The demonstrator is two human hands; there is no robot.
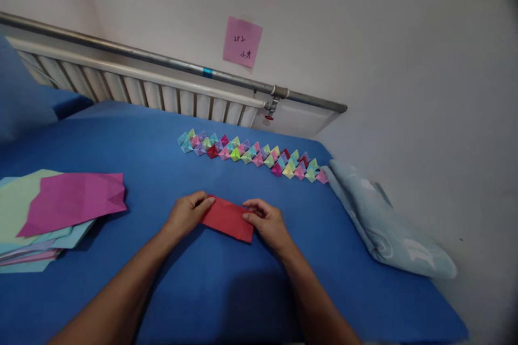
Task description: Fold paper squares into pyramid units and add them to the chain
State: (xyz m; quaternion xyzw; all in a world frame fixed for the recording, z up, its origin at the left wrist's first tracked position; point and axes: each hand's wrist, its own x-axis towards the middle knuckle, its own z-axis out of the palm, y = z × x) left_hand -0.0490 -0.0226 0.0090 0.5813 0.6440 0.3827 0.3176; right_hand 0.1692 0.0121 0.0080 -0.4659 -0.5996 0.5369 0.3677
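Observation:
A red sheet of paper (227, 219), folded into a rectangle, is held just over the blue surface in front of me. My left hand (188, 213) pinches its left end between thumb and fingers. At the opposite end, my right hand (267, 222) grips the paper with the thumb on the near face and fingers behind the top edge. Beyond the hands lie rows of small folded paper pieces (246, 156) in many colours, set close together. To the left is a stack of coloured paper sheets (16, 205), with a creased magenta sheet (76, 199) on top.
The blue-covered table (170, 291) runs back to a white radiator (154, 96) with a metal pipe (141, 53) above it. A folded light-blue blanket (388, 221) lies at the right edge against the wall. A pink note (243, 42) with handwriting is stuck on the wall.

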